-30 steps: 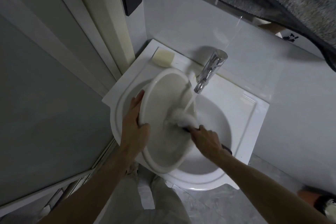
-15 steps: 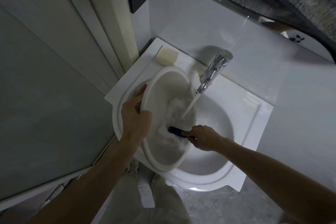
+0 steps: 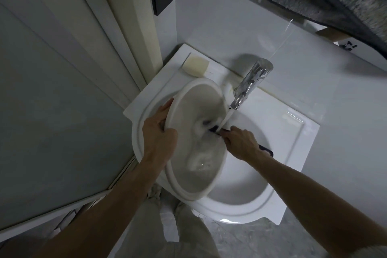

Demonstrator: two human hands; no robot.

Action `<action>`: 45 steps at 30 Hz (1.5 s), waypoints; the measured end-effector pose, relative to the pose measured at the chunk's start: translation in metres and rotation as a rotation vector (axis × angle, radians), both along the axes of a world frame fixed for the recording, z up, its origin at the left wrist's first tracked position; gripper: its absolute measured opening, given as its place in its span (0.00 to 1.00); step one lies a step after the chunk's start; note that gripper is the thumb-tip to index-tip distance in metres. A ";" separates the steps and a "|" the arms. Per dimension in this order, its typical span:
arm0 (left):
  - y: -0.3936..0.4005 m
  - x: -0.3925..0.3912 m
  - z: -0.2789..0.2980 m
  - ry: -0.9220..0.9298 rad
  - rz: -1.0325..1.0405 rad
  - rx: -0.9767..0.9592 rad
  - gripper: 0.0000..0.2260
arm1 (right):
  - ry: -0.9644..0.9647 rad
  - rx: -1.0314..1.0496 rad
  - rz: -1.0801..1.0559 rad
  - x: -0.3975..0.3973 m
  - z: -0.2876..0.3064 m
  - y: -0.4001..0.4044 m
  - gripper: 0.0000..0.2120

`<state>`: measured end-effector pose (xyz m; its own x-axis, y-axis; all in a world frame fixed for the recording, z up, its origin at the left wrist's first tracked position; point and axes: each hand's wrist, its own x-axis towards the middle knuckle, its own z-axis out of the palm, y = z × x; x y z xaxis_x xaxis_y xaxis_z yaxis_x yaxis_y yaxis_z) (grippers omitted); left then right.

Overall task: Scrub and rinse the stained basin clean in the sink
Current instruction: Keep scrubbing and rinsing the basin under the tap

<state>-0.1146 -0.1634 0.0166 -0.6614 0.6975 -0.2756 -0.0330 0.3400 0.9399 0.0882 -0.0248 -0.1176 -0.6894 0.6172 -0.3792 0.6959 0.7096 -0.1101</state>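
Scrubbing is midway: your left hand point(image 3: 159, 138) fingers clamp the basin point(image 3: 194, 142) rim, tilted in the sink point(image 3: 293, 153); your right hand point(image 3: 240, 142) fingers grip the brush point(image 3: 211, 126) under the water point(image 3: 227, 116). Rinsing remains.

My left hand point(image 3: 160, 138) and right hand point(image 3: 240, 143) were bare, no rings, watch or gloves; both forearms bare, no sleeves visible. Below the sink point(image 3: 310, 138) I wore light grey-beige trousers point(image 3: 150, 234), loose, creased, with pale shoes point(image 3: 155, 191) partly hidden.
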 end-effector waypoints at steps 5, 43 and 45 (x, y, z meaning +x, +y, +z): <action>0.002 -0.001 0.001 -0.011 -0.003 -0.011 0.31 | -0.066 -0.202 0.134 0.009 -0.002 -0.014 0.18; -0.019 -0.002 -0.012 0.120 -0.218 -0.153 0.41 | 0.412 -0.941 -0.856 0.027 -0.011 -0.076 0.10; -0.040 0.010 -0.019 0.101 -0.200 -0.171 0.45 | 0.446 -0.962 -0.891 0.026 -0.008 -0.087 0.11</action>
